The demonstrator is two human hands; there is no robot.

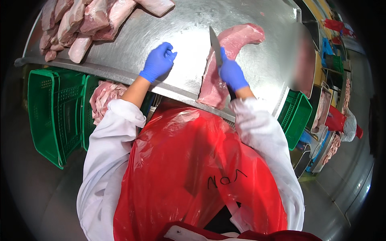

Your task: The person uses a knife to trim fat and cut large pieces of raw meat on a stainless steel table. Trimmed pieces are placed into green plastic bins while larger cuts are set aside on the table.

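My right hand (233, 74), in a blue glove, is wrapped round a knife (216, 44) with a dark handle. Its blade points away from me and lies over the left edge of a long pink slab of meat (231, 50). That slab stretches from the table's near edge to the far right, its far end bent rightward. My left hand (158, 62), also gloved in blue, hovers over the bare metal to the left of the slab. Its fingers are curled in, and no object shows in them. Both hands work above a steel table (181, 24).
A pile of meat pieces (94, 18) covers the table's far left. Green crates (56, 112) stand below at left, beside more meat trimmings (103, 98). Another green crate (296, 116) is at right. Beyond it, a person in a red apron (337, 119) stands near trays.
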